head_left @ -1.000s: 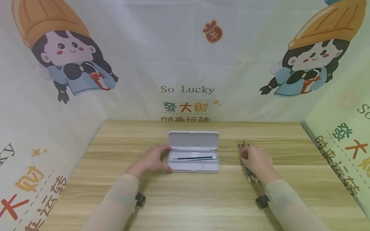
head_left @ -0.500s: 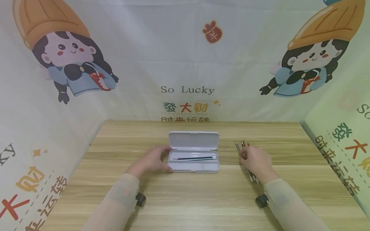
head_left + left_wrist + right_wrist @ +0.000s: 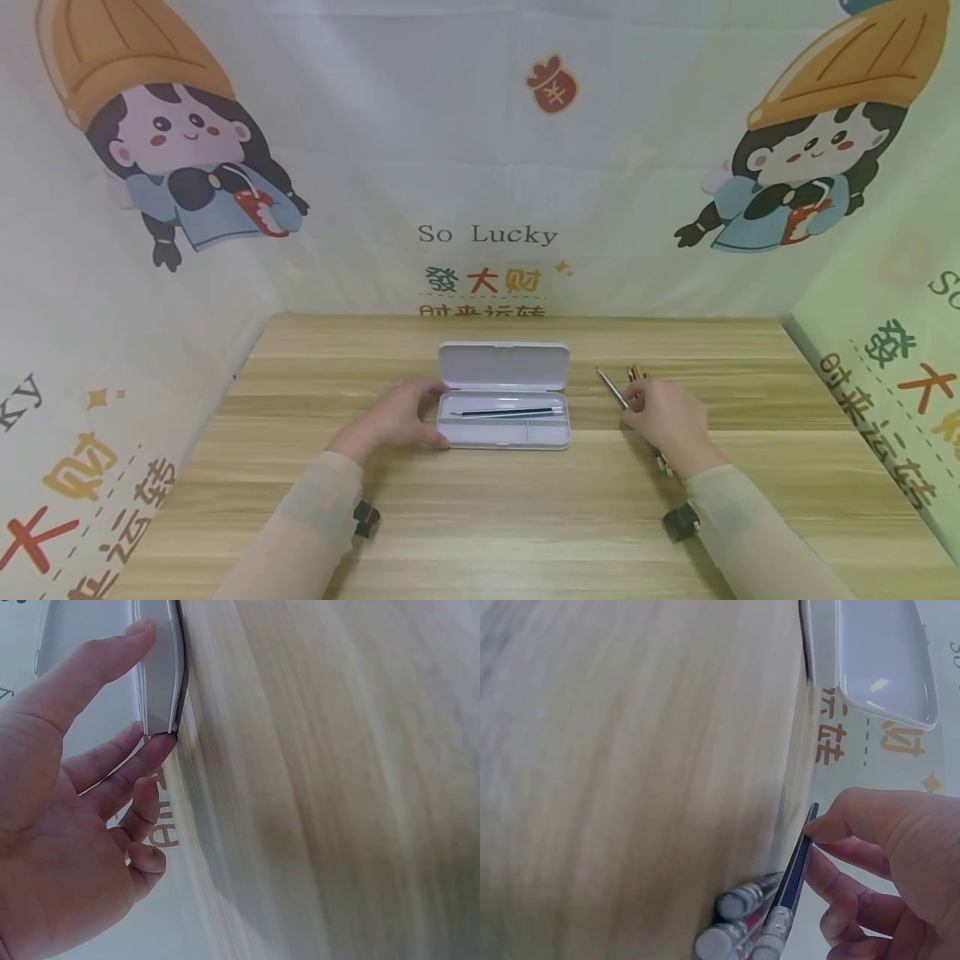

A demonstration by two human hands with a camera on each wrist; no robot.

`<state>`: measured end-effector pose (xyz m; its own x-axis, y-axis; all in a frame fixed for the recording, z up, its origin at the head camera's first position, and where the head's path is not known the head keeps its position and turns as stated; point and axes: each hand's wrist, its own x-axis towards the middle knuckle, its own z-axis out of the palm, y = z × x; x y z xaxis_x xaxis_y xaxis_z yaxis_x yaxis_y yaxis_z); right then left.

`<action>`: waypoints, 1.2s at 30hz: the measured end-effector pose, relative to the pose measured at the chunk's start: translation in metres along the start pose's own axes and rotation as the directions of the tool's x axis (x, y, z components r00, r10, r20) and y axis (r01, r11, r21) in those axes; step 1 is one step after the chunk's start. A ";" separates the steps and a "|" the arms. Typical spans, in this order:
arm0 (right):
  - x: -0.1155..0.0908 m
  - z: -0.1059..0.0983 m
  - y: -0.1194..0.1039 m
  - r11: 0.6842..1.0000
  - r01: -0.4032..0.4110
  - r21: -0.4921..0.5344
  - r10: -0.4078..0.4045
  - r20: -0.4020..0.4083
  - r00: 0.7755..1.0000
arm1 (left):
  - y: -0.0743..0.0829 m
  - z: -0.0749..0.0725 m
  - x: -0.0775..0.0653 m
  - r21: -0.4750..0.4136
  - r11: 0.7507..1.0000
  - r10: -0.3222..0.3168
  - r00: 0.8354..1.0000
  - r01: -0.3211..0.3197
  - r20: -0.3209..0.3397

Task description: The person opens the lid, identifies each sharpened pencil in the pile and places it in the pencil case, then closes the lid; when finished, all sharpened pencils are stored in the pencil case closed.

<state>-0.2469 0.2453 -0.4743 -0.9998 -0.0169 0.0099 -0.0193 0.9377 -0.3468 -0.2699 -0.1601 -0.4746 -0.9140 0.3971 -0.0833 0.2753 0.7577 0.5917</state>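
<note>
A white pencil case (image 3: 487, 432) lies open at mid-table, its lid (image 3: 502, 367) raised at the back. Inside its rear compartment are dark pencils (image 3: 510, 412) with pale ends, lying close together. At the case's left end my left hand (image 3: 393, 414) holds it, thumb at the front edge and fingertips round the far corner, as the left wrist view shows. To the right, my right hand (image 3: 671, 421) pinches a dark pencil (image 3: 796, 870) between thumb and fingers, its point angled toward the far left. Under that hand lie several more pencils (image 3: 735, 901), partly hidden, eraser ends nearest.
The wooden table (image 3: 480, 517) meets printed cloth walls (image 3: 480, 150) at the back and both sides. Small black wrist cameras (image 3: 681, 522) sit under both sleeves. Wood surface lies between the case and the loose pencils.
The right hand has drawn one pencil away from the pile, its tip swinging left while the others stay beneath the hand. The left hand and case have stayed put.
</note>
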 end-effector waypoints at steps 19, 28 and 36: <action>-0.001 -0.033 -0.019 0.993 0.110 0.033 -0.103 -0.161 0.981 | -0.001 0.003 0.001 -0.003 1.000 -0.012 1.000 0.012 -0.006; 0.001 -0.040 -0.040 0.968 0.251 -0.028 -0.250 -0.243 0.937 | -0.002 0.003 0.002 0.011 1.000 -0.014 1.000 0.014 -0.006; 0.005 -0.031 -0.056 0.883 0.454 -0.116 -0.468 -0.268 0.842 | -0.002 0.001 0.001 0.017 1.000 -0.017 1.000 0.017 -0.004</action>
<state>-0.2504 0.2039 -0.4258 -0.8322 -0.3601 0.4216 -0.4704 0.8610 -0.1932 -0.2712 -0.1606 -0.4772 -0.9197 0.3821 -0.0902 0.2645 0.7729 0.5767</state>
